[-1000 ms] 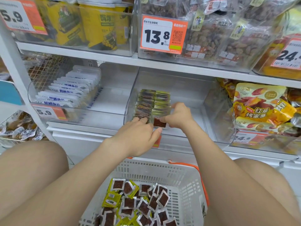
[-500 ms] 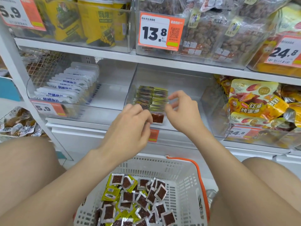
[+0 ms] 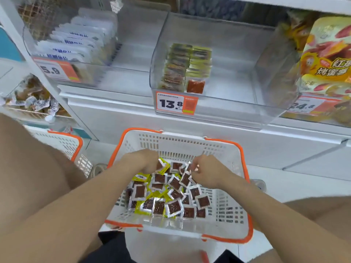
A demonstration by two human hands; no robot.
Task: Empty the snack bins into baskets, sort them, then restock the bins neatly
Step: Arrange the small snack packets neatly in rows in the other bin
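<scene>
A white basket with an orange rim (image 3: 246, 173) sits on the floor between my knees. It holds a loose pile of small snack packets (image 3: 171, 198), some silver with dark red windows, some yellow. Both hands are down in the pile's far end. My left hand (image 3: 143, 162) curls its fingers onto a packet by a yellow one. My right hand (image 3: 206, 173) pinches a silver packet. On the shelf above, the clear bin (image 3: 237, 99) holds two neat rows of packets (image 3: 187, 65), with one red packet (image 3: 195, 86) in front.
A 13.8 price tag (image 3: 176, 103) hangs on the bin's front. To its left is a bin of white packs (image 3: 76, 44); to the right, yellow sweet-potato bags (image 3: 326, 59). A second white basket (image 3: 64, 143) stands at the left behind my knee.
Both hands have come down from the clear bin into the basket, and the view has tilted down with them. They held nothing at the bin; now each has hold of a packet.
</scene>
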